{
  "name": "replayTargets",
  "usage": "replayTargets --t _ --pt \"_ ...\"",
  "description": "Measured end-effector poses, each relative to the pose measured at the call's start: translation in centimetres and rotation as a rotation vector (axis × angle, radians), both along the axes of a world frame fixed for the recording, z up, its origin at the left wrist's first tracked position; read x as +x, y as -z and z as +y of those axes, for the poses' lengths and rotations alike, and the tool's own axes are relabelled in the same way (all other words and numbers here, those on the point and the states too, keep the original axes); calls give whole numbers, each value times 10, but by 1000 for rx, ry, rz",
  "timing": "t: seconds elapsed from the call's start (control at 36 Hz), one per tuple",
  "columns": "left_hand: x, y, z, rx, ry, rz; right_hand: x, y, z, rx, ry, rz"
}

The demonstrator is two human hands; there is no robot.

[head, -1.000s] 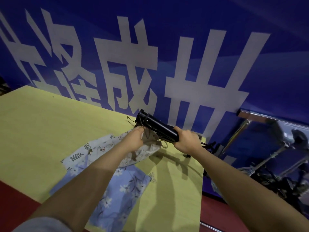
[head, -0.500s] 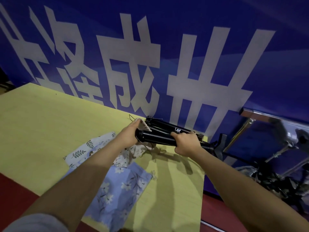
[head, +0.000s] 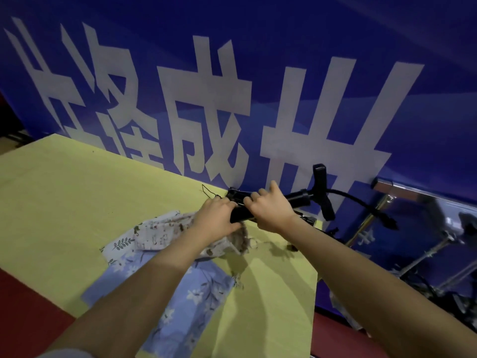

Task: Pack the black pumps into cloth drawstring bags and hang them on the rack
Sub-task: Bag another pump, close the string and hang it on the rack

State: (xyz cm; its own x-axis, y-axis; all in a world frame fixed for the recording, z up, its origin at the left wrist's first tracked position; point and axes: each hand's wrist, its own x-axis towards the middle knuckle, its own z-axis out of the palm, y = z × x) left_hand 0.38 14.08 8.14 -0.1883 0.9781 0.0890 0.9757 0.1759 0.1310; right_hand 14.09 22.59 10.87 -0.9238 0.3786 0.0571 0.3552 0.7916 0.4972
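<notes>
— Moved since a second ago: the pump (head: 296, 200) has swung level, its T-handle (head: 321, 192) and hose (head: 361, 202) now past the worktop (head: 64, 202) edge.

— Hands?

— The right hand (head: 271, 208) is wrapped round the barrel; the left hand (head: 216, 220) pinches the cream bag (head: 160, 233) mouth at the pump's end.

— Handling?

— Stiff, likely light; hold mid-barrel. The limp hose may snag. A blue bag (head: 180, 306) lies nearer.

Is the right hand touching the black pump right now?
Touching. In the head view the right hand has its fingers curled over the barrel of the black pump, with no gap between them.
</notes>
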Motion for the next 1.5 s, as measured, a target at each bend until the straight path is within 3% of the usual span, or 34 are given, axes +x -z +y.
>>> replayTargets --t 0.11,0.22,0.36,0.47,0.58,0.72,0.83,0.92,1.03,1.28,1.5 --pt "7 7 5 94 -111 -17 -3 -5 3 122 -53 84" --pt "4 7 5 153 -222 -142 0 2 10 211 -233 387" --pt "-8 -3 3 249 -299 -250 11 13 2 129 -276 591" --pt "-15 -14 0 315 -320 -344 9 26 0 -96 -73 666" --pt "-17 -24 -4 411 -354 -422 -4 31 1 -463 212 506" --pt "-17 -40 -10 480 -336 -496 -23 35 1 -639 333 422" --pt "-22 -43 -16 506 -350 -517 -28 34 4 -701 293 509" --pt "-26 -37 -19 529 -384 -495 -25 27 4 -998 254 682" --pt "-26 -23 -21 560 -437 -481 -22 13 3 -1201 227 938" --pt "-21 2 -18 487 -443 -437 -33 -20 -5 -1597 128 1039" --pt "-21 7 -19 384 -375 -395 -51 -16 -9 -1591 229 1285"
